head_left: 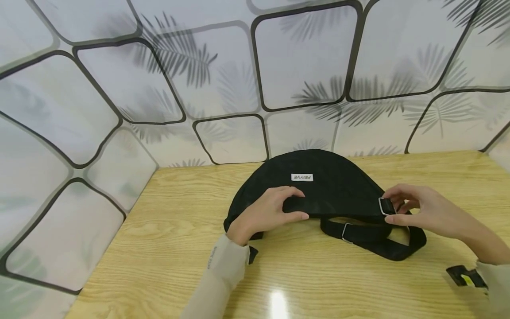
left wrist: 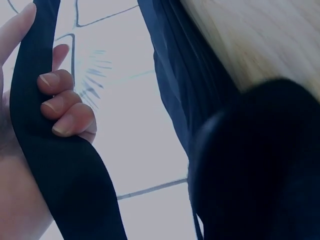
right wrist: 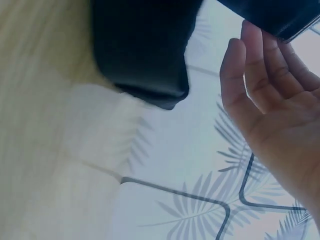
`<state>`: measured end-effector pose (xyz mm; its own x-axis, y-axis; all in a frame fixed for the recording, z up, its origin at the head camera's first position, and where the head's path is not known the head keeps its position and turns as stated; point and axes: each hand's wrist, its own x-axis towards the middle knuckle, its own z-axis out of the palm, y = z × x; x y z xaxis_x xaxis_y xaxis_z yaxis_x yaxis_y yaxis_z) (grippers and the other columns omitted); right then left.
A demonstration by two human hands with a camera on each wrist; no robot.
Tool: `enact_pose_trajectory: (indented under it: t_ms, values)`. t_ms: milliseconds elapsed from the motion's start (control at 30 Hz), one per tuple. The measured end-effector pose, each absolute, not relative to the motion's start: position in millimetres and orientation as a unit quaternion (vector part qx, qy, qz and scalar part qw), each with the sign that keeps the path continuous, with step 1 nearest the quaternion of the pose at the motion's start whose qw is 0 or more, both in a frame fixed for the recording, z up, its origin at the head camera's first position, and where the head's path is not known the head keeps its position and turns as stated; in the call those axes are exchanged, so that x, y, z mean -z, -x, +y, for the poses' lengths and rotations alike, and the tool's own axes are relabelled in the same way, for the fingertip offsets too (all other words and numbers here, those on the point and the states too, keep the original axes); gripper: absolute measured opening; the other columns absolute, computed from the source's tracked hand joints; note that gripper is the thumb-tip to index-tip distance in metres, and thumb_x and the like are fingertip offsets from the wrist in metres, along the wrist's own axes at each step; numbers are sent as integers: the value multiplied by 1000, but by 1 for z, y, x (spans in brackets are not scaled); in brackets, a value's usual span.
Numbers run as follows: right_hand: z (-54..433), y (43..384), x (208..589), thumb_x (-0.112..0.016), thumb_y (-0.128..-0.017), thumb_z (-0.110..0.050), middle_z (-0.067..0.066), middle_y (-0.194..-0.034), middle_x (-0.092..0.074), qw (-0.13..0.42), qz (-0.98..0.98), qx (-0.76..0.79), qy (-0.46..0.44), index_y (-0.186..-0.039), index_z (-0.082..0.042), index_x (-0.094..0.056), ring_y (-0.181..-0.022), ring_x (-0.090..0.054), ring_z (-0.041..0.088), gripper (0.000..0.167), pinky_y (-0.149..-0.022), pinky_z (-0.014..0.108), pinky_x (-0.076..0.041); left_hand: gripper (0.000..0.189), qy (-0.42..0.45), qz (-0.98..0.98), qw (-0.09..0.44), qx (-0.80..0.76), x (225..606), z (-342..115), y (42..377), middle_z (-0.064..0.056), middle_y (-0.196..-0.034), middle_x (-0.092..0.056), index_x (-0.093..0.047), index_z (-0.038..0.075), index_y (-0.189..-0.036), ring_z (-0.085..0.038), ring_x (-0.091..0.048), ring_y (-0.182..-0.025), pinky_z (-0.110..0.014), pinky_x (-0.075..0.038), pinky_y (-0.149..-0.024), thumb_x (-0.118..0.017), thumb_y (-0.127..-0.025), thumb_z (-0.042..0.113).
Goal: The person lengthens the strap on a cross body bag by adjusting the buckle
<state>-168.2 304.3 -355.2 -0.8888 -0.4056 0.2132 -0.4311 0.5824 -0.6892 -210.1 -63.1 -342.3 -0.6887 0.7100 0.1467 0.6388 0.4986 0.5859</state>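
A black half-moon bag (head_left: 334, 190) with a white label (head_left: 302, 177), its letters upside down, lies across the table. My left hand (head_left: 267, 210) is over its lower left part, thumb and forefinger apart. The left wrist view shows a wide black strap (left wrist: 75, 175) across that palm, with several fingers curled round it. At the bag's right end, my right hand (head_left: 426, 210) holds the strap by a metal buckle (head_left: 381, 207) between fingers and thumb. In the right wrist view its fingertips meet a black strap (right wrist: 280, 15). A loose strap loop (head_left: 368, 233) with a metal slider hangs below the bag.
The bag rests on a light wood table (head_left: 167, 248). Leaf-patterned wall covering (head_left: 223, 137) rises close behind the bag and along the left side. A dark camera mount with a yellow patch (head_left: 467, 279) shows by the right sleeve.
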Motion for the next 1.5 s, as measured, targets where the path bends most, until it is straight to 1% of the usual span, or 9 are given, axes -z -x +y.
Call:
enact_pose_trajectory:
  t_ms: [167,533,700,833,1000,1133,1267,1400,1500]
  values:
    - [309,166,360,-80,-81,3,-7,-92,-62,-7,-888,-394,-236,-113,-2,-64,-78,-59,9,35,-59,27,-46,46,-393,865,61,-307,343,-69,209,-11,-134,-62,-64,4,-130,-23,-55,-129,-34,-42,-107,-76,-94,30]
    - [320,164,368,-83,-79,-1,-14,-98,-62,10,-905,-350,-242,-112,-3,-66,-81,-58,3,38,-61,27,-47,43,-395,867,64,-296,349,-85,209,-13,-130,-64,-64,-1,-128,-26,-59,-122,-35,-46,-103,-74,-96,26]
    - [334,159,371,-84,-80,-4,-7,-104,-61,7,-922,-327,-207,-115,0,-65,-81,-57,0,40,-63,27,-49,40,-378,871,57,-308,350,-101,209,-11,-124,-67,-65,1,-124,-24,-63,-114,-35,-49,-97,-77,-93,24]
    - [337,157,373,-84,-81,-6,-7,-99,-61,8,-927,-322,-194,-115,-1,-65,-78,-56,3,39,-61,27,-48,41,-379,870,57,-310,351,-106,207,-12,-125,-66,-65,1,-125,-25,-63,-114,-36,-50,-97,-76,-94,24]
    - [335,156,374,-85,-79,-4,-13,-91,-60,19,-924,-320,-209,-112,-1,-67,-78,-55,3,38,-61,26,-47,44,-383,873,70,-295,352,-107,205,-14,-131,-63,-63,0,-129,-28,-58,-123,-39,-46,-103,-75,-95,26]
    - [334,155,375,-87,-77,-5,-20,-88,-57,24,-930,-291,-223,-112,0,-67,-77,-54,2,41,-60,26,-46,43,-380,878,89,-276,349,-110,202,-12,-131,-62,-63,2,-130,-28,-59,-120,-39,-48,-100,-73,-96,27]
    - [333,153,374,-89,-74,-5,-21,-88,-58,36,-931,-274,-241,-111,-3,-68,-76,-53,1,42,-58,26,-43,37,-383,875,91,-281,344,-118,199,-13,-122,-65,-65,1,-128,-27,-62,-110,-40,-51,-92,-69,-99,25]
    - [332,152,373,-89,-74,-5,-18,-92,-61,59,-927,-270,-254,-107,-7,-69,-76,-54,1,39,-57,26,-44,28,-396,870,50,-291,341,-125,198,-9,-106,-66,-68,-1,-119,-24,-63,-98,-38,-53,-85,-67,-101,20]
    - [331,151,373,-89,-74,-5,-18,-92,-62,69,-929,-263,-249,-104,-11,-70,-76,-55,-1,36,-58,25,-46,24,-390,872,27,-294,340,-130,198,-4,-103,-65,-70,0,-116,-19,-62,-95,-36,-53,-84,-67,-101,19]
